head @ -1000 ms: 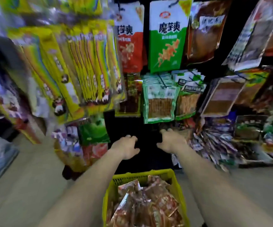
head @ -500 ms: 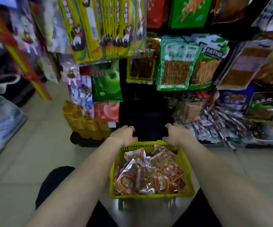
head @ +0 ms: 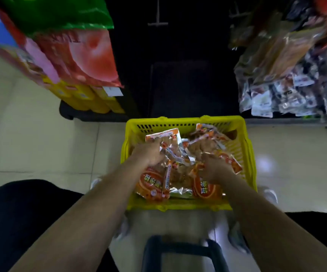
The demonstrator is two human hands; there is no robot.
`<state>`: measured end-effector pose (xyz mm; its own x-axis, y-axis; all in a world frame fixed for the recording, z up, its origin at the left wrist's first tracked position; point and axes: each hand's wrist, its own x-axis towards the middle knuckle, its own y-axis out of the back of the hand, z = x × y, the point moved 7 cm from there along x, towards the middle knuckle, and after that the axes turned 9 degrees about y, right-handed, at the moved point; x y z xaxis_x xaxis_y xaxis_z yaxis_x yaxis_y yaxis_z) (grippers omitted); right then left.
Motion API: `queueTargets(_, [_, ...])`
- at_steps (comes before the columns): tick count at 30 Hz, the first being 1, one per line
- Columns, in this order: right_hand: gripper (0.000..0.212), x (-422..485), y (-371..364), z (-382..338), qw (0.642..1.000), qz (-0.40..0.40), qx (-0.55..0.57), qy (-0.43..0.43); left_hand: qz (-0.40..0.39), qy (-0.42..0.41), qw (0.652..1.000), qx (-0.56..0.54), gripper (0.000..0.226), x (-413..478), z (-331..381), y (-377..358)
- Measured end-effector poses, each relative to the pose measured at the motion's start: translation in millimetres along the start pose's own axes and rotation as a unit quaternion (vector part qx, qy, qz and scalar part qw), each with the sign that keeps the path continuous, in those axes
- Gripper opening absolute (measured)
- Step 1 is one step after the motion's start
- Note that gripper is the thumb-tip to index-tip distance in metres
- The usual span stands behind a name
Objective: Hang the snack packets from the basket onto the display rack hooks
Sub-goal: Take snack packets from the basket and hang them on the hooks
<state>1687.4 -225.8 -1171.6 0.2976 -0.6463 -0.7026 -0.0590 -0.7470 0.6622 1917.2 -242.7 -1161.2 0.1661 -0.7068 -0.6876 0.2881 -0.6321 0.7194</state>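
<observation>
Our left hand [head: 149,154] and right hand [head: 214,169] reach into the yellow basket [head: 186,122] on the floor, fingers curled among orange snack packets [head: 152,183]; whether they grip, we cannot tell.

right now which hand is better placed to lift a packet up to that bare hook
Left, probably. The left hand is already among the snack packets and sits more nearly below the bare hook; the right hand is lower and further right in the basket.
</observation>
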Motion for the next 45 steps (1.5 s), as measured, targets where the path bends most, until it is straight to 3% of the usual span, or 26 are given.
queueTargets(4, [0.107, 14, -7, -10, 0.999, -0.028, 0.01, 0.032, -0.015, 0.038, 0.997, -0.067, 0.07, 6, -6, -19])
queueTargets(5, [0.105, 17, -8, -15, 0.999, -0.032, 0.001, 0.04, -0.01, 0.041, 0.997, -0.071, 0.071, 7, -8, -20])
queueTargets(10, [0.053, 31, -13, -36, 0.992, -0.004, -0.056, 0.113, 0.023, 0.011, 0.997, -0.072, 0.053, 11, -8, -11])
queueTargets(12, [0.041, 27, -11, -35, 0.991, 0.017, -0.053, 0.121, 0.015, 0.007, 0.999, -0.048, 0.031, 6, -3, -9])
queueTargets(13, [0.039, 23, -8, -34, 0.992, 0.028, -0.047, 0.117, 0.015, 0.007, 0.999, -0.047, 0.019, 0, -2, -8])
queueTargets(18, [0.043, -7, 14, -23, 0.993, 0.062, -0.047, 0.088, 0.048, -0.021, 0.997, -0.048, 0.012, -27, 3, 10])
queueTargets(28, [0.033, -68, 136, -12, 0.979, 0.17, 0.005, 0.113, 0.144, -0.1, 0.977, -0.121, 0.014, -80, -9, 101])
queueTargets(31, [0.031, -84, 164, -12, 0.969, 0.183, 0.03, 0.163, 0.137, -0.143, 0.969, -0.149, 0.009, -97, -5, 123])
queueTargets(35, [0.029, -102, 167, -24, 0.961, 0.138, -0.005, 0.238, 0.175, -0.199, 0.95, -0.163, 0.01, -119, 11, 144])
queueTargets(38, [0.036, -105, 165, -39, 0.958, 0.118, -0.046, 0.257, 0.19, -0.234, 0.932, -0.203, 0.013, -122, 22, 143])
queueTargets(40, [0.044, -101, 172, -51, 0.951, 0.151, -0.065, 0.261, 0.185, -0.246, 0.926, -0.217, 0.013, -119, 30, 140])
queueTargets(43, [0.062, -88, 183, -56, 0.943, 0.197, -0.014, 0.269, 0.165, -0.263, 0.926, -0.215, 0.013, -113, 49, 139])
queueTargets(45, [0.082, -78, 184, -53, 0.946, 0.179, 0.028, 0.27, 0.152, -0.266, 0.927, -0.216, 0.013, -106, 57, 139])
